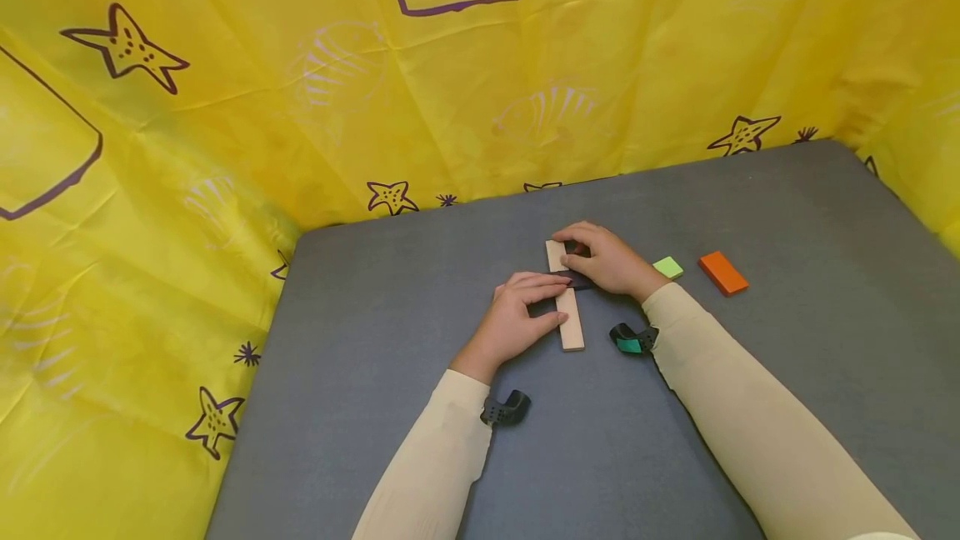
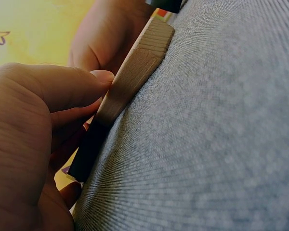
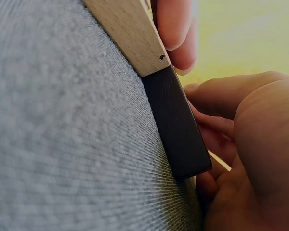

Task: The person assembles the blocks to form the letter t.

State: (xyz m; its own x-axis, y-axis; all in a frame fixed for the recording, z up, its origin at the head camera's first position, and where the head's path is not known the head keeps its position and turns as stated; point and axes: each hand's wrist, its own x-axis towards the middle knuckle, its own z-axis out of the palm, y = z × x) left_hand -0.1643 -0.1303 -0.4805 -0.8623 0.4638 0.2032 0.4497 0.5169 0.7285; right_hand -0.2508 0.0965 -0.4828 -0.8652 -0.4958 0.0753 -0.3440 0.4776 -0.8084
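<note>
Two light wooden blocks lie nearly in line, a dark block [image 3: 178, 125] crosswise between them. My left hand [image 1: 517, 315] is left of the near wooden block [image 1: 570, 323]. Its thumb touches that block's side, and its outstretched fingers reach the dark block. From the right, my right hand [image 1: 603, 257] arches over the blocks. The index fingertip is at the end of the far wooden block [image 1: 555, 255], with the thumb beside it, near the dark block. The wooden block [image 2: 135, 72] meets the dark one end to side close to the left thumb. My right palm hides part of the dark block.
Right of my right hand, a light green block [image 1: 668, 267] and an orange block [image 1: 723, 273] lie on the grey tabletop [image 1: 390, 298]. Yellow cloth [image 1: 450, 90] with sea drawings rises along the back and sides. Dark camera mounts [image 1: 506, 408] stick out from both wrists.
</note>
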